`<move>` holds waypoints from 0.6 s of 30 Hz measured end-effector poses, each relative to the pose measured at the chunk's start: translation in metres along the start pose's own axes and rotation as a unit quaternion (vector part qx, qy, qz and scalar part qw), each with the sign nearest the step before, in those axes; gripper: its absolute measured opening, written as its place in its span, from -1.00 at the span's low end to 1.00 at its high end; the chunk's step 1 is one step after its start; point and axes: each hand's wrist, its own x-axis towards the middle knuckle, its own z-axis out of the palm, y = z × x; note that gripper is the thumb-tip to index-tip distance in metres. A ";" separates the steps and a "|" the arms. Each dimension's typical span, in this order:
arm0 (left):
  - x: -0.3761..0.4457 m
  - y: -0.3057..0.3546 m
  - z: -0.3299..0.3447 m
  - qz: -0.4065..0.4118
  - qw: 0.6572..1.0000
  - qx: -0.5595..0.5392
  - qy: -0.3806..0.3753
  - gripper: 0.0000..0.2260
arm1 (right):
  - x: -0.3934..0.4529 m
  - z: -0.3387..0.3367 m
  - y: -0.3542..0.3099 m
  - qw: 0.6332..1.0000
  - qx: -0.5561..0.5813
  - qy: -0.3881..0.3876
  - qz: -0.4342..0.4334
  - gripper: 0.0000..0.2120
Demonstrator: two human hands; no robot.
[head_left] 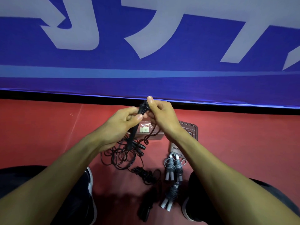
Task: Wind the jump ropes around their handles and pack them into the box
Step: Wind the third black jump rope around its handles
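Both grips clench the black handles (137, 125): left hand (120, 124) low, right hand (159, 114) at the top. Winding is underway; the loose rope (120, 157) on the floor needs wrapping next. Finished grey ropes (173, 168) lie near, the box (146, 133) beyond.

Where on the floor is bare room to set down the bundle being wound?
Bare red floor left of the loose black rope, and right of the box. Crowded between the shoes, around the grey bundles.
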 end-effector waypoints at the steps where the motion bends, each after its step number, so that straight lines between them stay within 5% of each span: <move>1: 0.000 -0.001 0.000 0.001 1.000 0.003 0.001 -0.89 | -0.001 0.001 -0.002 1.000 0.006 -0.012 -0.008 -0.51; 6: 0.000 0.001 -0.003 0.021 0.996 0.059 0.062 -0.58 | -0.005 0.006 -0.005 0.998 -0.022 -0.037 -0.044 -0.52; 12: -0.002 0.006 -0.003 0.012 0.994 0.072 0.083 -0.45 | -0.007 0.007 -0.007 0.995 -0.034 -0.060 -0.068 -0.57; 18: -0.001 0.008 -0.002 0.007 0.995 0.044 0.084 -0.88 | -0.005 0.006 -0.003 0.995 -0.007 -0.071 -0.067 -0.87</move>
